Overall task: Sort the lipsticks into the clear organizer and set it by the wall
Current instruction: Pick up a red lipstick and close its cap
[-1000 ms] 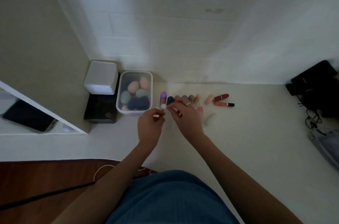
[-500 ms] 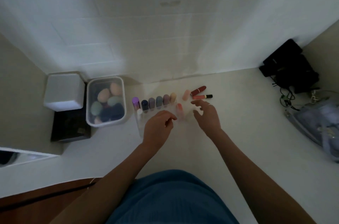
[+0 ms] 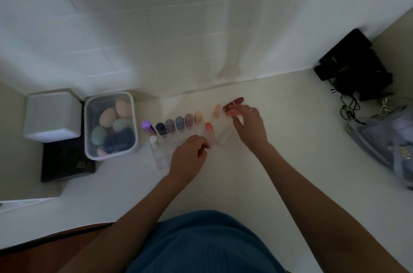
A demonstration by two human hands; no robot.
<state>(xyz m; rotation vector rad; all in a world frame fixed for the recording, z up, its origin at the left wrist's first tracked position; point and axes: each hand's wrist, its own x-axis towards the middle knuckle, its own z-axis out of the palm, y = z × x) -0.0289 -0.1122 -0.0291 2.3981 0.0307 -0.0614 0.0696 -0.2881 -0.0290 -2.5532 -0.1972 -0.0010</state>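
Note:
The clear organizer [image 3: 159,156] lies on the pale counter, a little out from the wall. Several lipsticks stand in its back row, from a purple one [image 3: 146,126] to a yellow one [image 3: 198,115]. A white-capped one [image 3: 153,139] stands in front. My left hand [image 3: 187,157] rests on the organizer's right end with its fingers curled. An orange-pink lipstick [image 3: 209,127] and a pale tube [image 3: 223,136] sit just right of it. My right hand [image 3: 251,127] pinches an orange lipstick [image 3: 232,113], beside a dark red lipstick [image 3: 234,101] and a pale pink one [image 3: 217,109].
A lidded tub of makeup sponges [image 3: 110,125] stands left of the organizer, beside a white box [image 3: 52,114] on a black case [image 3: 67,162]. Black gear with cables [image 3: 355,69] and a clear pouch [image 3: 384,138] occupy the right side. The tiled wall [image 3: 178,26] runs behind.
Both hands have left the white-capped lipstick, which now stands in the organizer. My right hand has gone right to the loose lipsticks and closed on the orange one. The view has shifted.

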